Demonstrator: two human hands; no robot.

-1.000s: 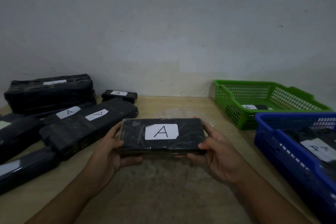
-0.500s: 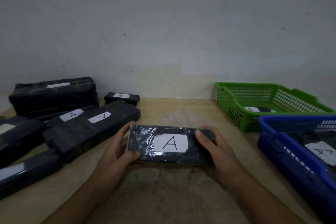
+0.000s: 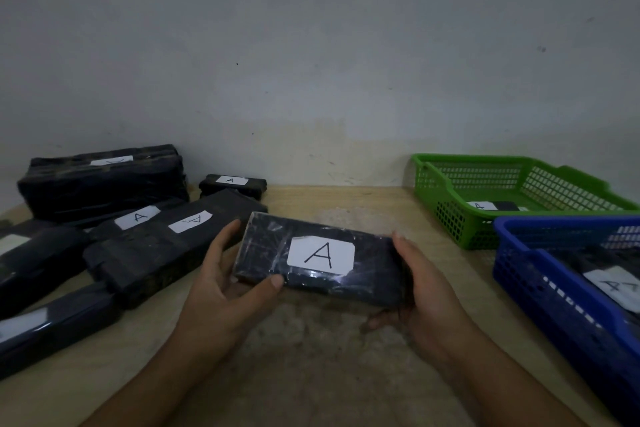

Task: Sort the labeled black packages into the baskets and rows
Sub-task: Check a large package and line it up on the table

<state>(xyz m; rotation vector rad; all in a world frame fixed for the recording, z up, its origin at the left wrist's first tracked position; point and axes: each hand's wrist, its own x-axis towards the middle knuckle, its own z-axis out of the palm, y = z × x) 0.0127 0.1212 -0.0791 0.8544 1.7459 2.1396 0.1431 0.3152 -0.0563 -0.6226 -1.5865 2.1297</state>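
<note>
Nearest, at the bottom edge: two bare forearms reaching in over the worn wooden table [image 3: 311, 367]. Just past them, mid-table, a black package [image 3: 374, 274] wrapped in shiny film, clasped at both ends. Left grip [image 3: 221, 291] grasping the left end, thumb laid on the near top edge, fingers standing up along the end. Right grip [image 3: 426, 291] grasping the right end, fingers curled beneath, thumb at the far corner. White label [image 3: 320, 255] on top, marked A, facing up. Package slightly skewed, left end farther away.

To the near left, a long dark package [image 3: 52, 329] with a pale label, lying on the table. Behind it, more long black packages side by side, two of them [image 3: 156, 253] with white A labels. To the near right, a blue basket [image 3: 519, 274] with a labelled black package [image 3: 613, 284] inside.

Farther back on the right, touching the blue one, a green basket [image 3: 450, 215] holding another labelled package [image 3: 498, 206]. Far left, a bulky black bundle [image 3: 104, 184] against the wall, with a small A-labelled package [image 3: 232, 184] just beside it. Behind everything, a plain grey wall [image 3: 311, 62].
</note>
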